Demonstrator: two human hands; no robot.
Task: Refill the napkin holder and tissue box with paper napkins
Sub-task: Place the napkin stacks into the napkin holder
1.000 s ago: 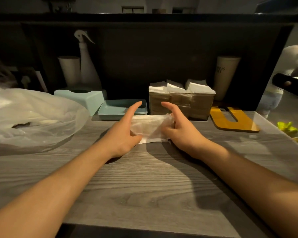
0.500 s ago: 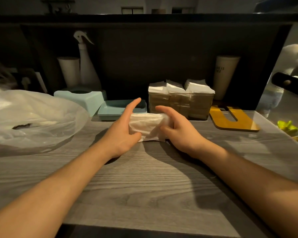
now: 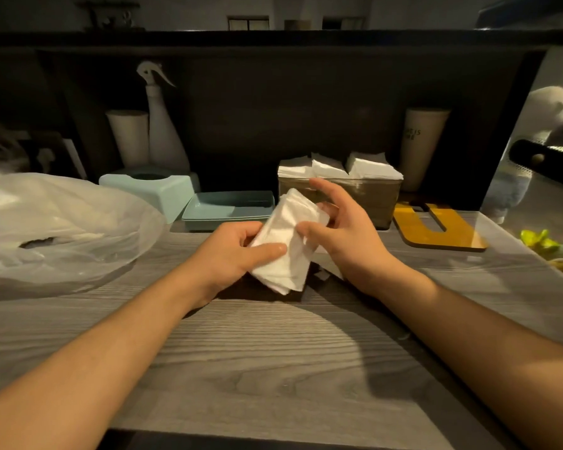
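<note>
Centre frame: left hand point(image 3: 231, 254) grips a tilted napkin stack point(image 3: 288, 245) above the table point(image 3: 273, 368); right hand point(image 3: 345, 235) touches it, fingers point(image 3: 325, 186) loosely spread.

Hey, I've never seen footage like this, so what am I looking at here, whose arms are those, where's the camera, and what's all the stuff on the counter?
There is no machine here. A person wears a camera on the head, so the single picture looks forward and down along their own two bare arms.

The left hand grips a stack of white paper napkins, thumb across the front. The right hand touches the stack's other edge with spread fingers.

They work over a grey wood-grain counter. At the back stands a clear napkin holder with white napkins sticking out of its top. Left of it lie a pale blue tray and a pale blue tissue box. A crumpled plastic bag sits far left, a spray bottle stands behind, and a yellow board lies on the right.
</note>
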